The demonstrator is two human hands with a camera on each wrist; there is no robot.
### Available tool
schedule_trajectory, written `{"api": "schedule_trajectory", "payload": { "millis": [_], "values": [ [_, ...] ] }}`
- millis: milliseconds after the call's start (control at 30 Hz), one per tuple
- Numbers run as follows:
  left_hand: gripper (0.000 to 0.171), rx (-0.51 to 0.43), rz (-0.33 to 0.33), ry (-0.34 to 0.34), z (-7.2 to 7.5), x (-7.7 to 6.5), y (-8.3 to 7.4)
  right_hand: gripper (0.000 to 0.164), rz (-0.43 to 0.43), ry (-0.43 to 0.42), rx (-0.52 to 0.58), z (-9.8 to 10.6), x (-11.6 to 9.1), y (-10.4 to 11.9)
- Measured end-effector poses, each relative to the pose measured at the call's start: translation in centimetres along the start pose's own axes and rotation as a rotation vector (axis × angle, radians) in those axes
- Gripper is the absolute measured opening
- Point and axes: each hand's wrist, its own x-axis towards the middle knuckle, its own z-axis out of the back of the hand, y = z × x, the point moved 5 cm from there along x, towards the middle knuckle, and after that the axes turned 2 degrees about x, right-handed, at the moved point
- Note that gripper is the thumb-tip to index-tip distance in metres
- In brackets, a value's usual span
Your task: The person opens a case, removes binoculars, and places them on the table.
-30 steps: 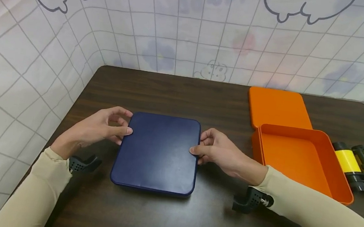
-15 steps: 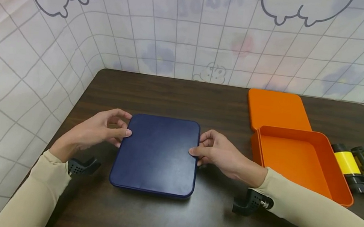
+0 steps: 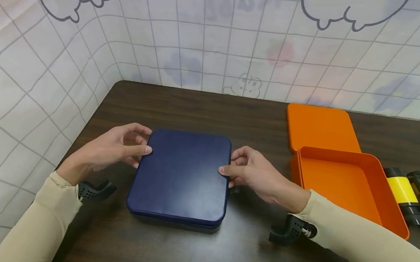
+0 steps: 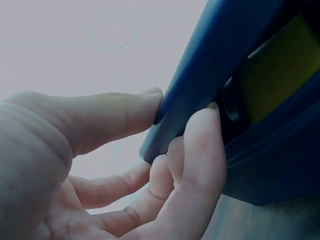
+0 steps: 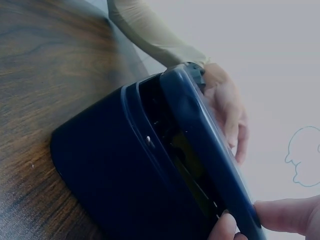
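A dark blue lid lies over a matching box on the table. In both wrist views a gap shows between lid and box rim. My left hand pinches the lid's left edge, thumb on top and fingertips underneath. On the opposite edge my right hand pinches it the same way. Through the gap in the left wrist view, a yellow and black object shows inside the box. Most of that object is hidden by the lid.
To the right stands an uncovered orange box, with an orange lid behind it. Yellow and black binoculars lie beside that box at the table's right side. A patterned curtain hangs behind the dark wooden table.
The blue lid has risen slightly at the near side, so more of the box's front shows beneath it. Both hands have moved up a little with it.
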Motion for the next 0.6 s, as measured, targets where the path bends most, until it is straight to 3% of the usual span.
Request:
{"api": "schedule_trajectory", "payload": {
  "millis": [600],
  "values": [
    [0.064, -0.006, -0.017, -0.011, 0.5, 0.9, -1.3, 0.049, 0.009, -0.036, 0.003, 1.1, 0.3, 0.9]
  ]
}}
